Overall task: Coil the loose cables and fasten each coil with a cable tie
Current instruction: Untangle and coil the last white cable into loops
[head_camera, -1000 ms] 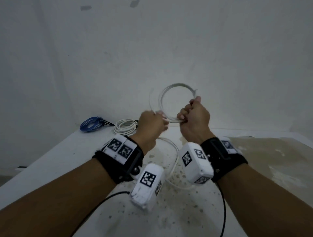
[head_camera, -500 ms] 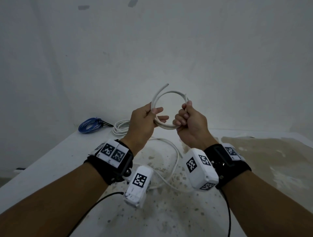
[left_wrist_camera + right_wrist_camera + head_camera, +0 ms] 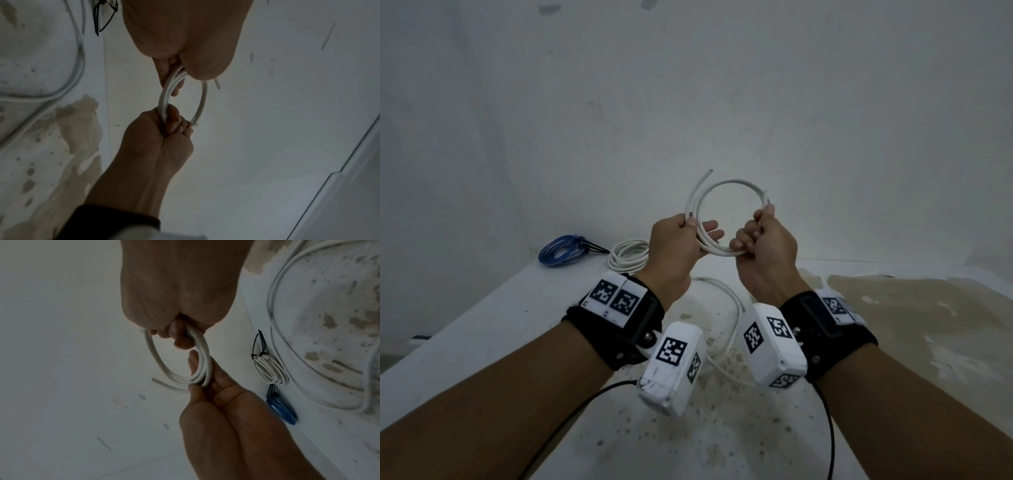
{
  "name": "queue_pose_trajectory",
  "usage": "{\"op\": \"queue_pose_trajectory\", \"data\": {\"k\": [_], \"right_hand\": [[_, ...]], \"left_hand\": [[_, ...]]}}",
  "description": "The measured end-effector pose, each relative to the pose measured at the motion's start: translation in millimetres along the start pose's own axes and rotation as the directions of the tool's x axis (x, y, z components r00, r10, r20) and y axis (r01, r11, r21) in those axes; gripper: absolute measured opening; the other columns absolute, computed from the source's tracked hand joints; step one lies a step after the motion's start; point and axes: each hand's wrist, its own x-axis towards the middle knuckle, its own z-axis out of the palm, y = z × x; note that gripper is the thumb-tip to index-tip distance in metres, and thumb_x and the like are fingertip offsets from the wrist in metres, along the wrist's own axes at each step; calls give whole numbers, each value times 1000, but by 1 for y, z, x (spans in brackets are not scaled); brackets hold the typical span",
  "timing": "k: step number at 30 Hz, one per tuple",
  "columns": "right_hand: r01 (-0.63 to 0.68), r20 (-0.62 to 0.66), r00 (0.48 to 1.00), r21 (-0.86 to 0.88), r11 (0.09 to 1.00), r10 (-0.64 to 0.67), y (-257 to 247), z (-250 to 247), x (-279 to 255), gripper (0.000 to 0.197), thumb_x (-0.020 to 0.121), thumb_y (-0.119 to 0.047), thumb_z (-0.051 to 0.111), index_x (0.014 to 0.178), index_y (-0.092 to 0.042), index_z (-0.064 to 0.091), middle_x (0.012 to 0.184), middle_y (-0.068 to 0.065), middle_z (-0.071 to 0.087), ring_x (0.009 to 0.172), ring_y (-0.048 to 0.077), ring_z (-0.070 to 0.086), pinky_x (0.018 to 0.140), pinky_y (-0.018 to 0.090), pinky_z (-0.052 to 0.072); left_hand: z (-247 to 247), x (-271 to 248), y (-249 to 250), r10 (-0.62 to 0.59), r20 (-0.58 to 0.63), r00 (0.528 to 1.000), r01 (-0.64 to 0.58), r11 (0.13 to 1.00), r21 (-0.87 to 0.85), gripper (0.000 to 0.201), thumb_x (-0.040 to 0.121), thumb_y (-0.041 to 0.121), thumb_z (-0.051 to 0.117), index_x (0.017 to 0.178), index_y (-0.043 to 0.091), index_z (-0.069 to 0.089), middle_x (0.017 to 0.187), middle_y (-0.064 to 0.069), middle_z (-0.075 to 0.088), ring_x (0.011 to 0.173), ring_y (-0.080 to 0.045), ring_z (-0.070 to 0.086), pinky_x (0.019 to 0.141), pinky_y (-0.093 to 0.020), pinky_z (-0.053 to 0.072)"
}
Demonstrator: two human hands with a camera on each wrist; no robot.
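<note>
I hold a small coil of white cable upright in the air above the table. My left hand pinches its left side between thumb and fingers, and a short free end sticks up above the thumb. My right hand grips the coil's right side in a fist. The coil spans both hands in the left wrist view, and the same coil shows in the right wrist view. A loose length of white cable trails down onto the table below my wrists.
Near the wall on the table's left side lie a white coil and a blue coil, each tied with a black cable tie. The table surface is stained and speckled. A wall rises right behind.
Both hands have drawn apart a little on the coil. The left hand went from a fist to a thumb-and-finger pinch, and the free end now sticks up at the coil's upper left.
</note>
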Motion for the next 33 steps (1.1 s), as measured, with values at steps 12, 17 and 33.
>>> {"op": "queue_pose_trajectory", "data": {"k": [12,17,33], "right_hand": [[-49,125,991,-65,997,56,-2,5,-7,33,107,-27,39,78,-13,48,52,-3,28,40,11,25,43,24,36],[-20,169,984,-176,984,50,-2,-4,-6,30,106,-26,43,80,-12,50,53,-2,33,41,12,30,47,26,44],[-31,231,969,-254,967,92,-6,-11,-4,28,105,-27,46,82,-11,52,54,-2,35,43,12,31,49,27,42]], "left_hand": [[-12,-1,10,-40,62,997,55,966,-253,29,107,12,35,101,1,60,96,-14,71,77,-21,72,68,-30,61],[-15,1,14,159,2,987,-158,981,115,27,106,16,40,95,17,64,77,-2,73,52,-13,61,63,-35,57],[-14,0,3,256,112,960,-275,934,227,29,104,14,43,89,-1,63,65,-1,53,49,-11,45,53,-29,47]]}}
